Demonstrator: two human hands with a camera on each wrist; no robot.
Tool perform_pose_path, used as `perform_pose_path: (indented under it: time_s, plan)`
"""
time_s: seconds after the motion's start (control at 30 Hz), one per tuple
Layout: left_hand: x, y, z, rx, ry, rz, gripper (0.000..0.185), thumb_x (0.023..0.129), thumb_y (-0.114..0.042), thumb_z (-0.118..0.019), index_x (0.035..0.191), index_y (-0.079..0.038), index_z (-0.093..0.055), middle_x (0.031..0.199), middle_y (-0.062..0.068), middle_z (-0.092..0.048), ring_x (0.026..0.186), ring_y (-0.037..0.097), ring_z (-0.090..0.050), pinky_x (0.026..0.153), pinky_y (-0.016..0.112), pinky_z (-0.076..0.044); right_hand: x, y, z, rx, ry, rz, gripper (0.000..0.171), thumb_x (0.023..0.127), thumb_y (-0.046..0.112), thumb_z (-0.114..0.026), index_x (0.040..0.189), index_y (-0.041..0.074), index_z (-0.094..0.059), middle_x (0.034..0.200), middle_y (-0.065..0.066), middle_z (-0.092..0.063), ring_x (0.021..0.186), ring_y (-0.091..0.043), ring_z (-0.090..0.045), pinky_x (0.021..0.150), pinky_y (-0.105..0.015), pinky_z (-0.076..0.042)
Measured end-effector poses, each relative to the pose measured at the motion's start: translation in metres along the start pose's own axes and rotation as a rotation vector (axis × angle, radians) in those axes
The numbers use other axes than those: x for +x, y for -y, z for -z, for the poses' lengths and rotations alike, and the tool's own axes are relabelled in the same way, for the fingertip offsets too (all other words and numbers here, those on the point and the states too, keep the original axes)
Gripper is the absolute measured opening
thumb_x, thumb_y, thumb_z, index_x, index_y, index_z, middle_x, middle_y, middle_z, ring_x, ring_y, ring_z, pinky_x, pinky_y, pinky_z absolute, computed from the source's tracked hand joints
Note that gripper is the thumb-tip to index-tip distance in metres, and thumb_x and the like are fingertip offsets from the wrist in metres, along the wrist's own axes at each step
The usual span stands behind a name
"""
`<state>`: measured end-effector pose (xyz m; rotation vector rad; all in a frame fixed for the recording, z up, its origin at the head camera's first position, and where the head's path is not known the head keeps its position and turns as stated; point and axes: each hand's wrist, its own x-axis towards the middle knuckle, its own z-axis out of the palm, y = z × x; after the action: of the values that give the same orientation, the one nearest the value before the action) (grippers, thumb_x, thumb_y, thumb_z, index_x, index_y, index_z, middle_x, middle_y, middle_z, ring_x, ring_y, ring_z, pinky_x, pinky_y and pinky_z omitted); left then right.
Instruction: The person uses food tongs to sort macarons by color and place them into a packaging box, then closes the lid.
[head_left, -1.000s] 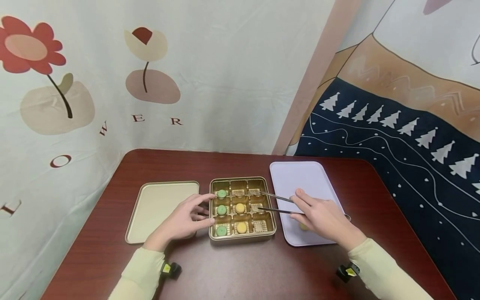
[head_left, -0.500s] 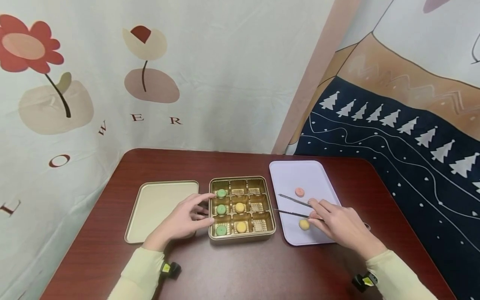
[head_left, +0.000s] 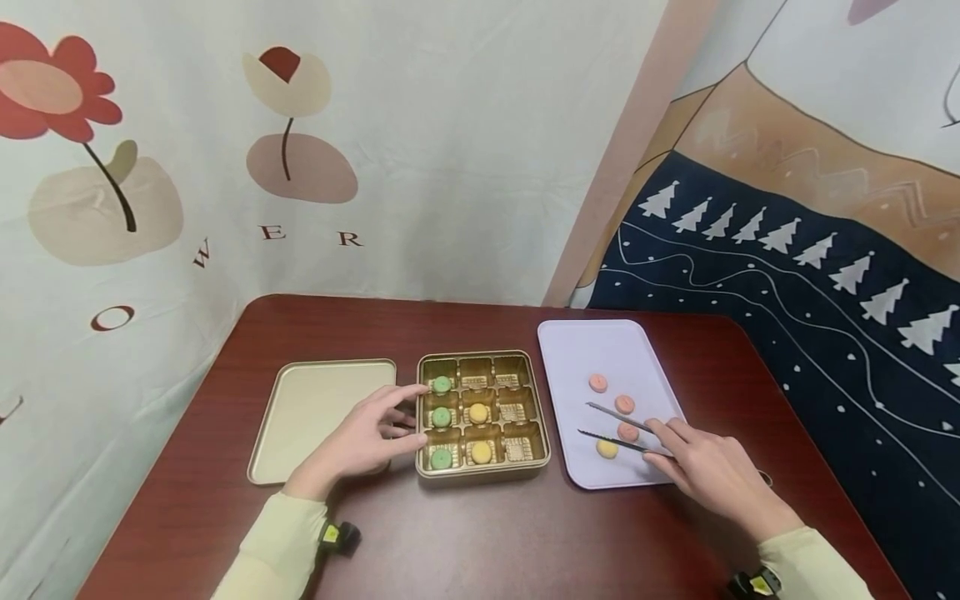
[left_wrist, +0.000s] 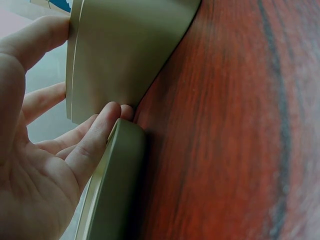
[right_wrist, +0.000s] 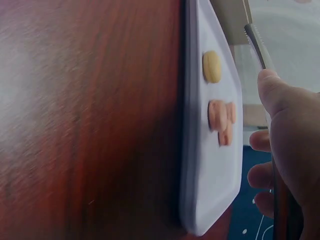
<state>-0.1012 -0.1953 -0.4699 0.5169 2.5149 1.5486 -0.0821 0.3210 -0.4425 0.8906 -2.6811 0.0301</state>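
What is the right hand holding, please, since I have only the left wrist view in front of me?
Observer: The right hand holds long tweezers above a lavender tray.
Operator: Thank you; and could you kindly tell me what is inside the box by the left hand?
Observer: It holds five macarons, with three green macarons in the left column and two yellow macarons in the middle column.
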Motion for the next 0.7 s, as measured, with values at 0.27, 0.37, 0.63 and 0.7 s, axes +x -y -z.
perform_pose_path:
  time_s: [0.27,0.37,0.63,0.7]
  plan:
    - [0.000,-0.001,0.000,0.001,0.001,-0.003,0.079,0.088,-0.026,-0.087,0.156,-0.013,-0.050,0.141,0.016,-0.053,0.110,0.028,-0.070,0.089,0.025,-0.063,-0.016,-0.004,0.000,0.013,0.020,0.001,0.048,0.082,0.035,-0.088,0.122,0.014,-0.074,0.092,0.006,-0.067,0.060,0.002,-0.042,0.046,-0.016,-0.037]
    - [0.000,0.000,0.000,0.004,0.002,0.000,0.079,0.088,-0.027,-0.087,0.156,-0.014,-0.049,0.142,0.017,-0.053,0.110,0.028,-0.070,0.088,0.025,-0.063,-0.022,-0.005,-0.001,0.021,0.042,-0.006,0.045,0.083,0.036,-0.088,0.121,0.016,-0.074,0.090,0.009,-0.063,0.060,0.004,-0.037,0.046,-0.014,-0.034]
    - [-0.001,0.002,-0.001,0.003,0.000,-0.006,0.078,0.088,-0.028,-0.087,0.156,-0.014,-0.050,0.140,0.017,-0.054,0.109,0.028,-0.070,0.088,0.024,-0.063,-0.034,-0.008,-0.004,0.007,0.033,0.005,0.040,0.084,0.037,-0.086,0.118,0.018,-0.074,0.086,0.012,-0.059,0.059,0.005,-0.033,0.046,-0.014,-0.030]
    - [-0.001,0.002,-0.001,0.003,-0.002,-0.009,0.078,0.088,-0.028,-0.087,0.156,-0.015,-0.050,0.140,0.017,-0.054,0.109,0.028,-0.070,0.088,0.024,-0.063,-0.036,-0.008,-0.003,0.009,0.036,-0.004,0.040,0.084,0.037,-0.086,0.118,0.018,-0.075,0.086,0.012,-0.059,0.058,0.006,-0.033,0.046,-0.014,-0.030]
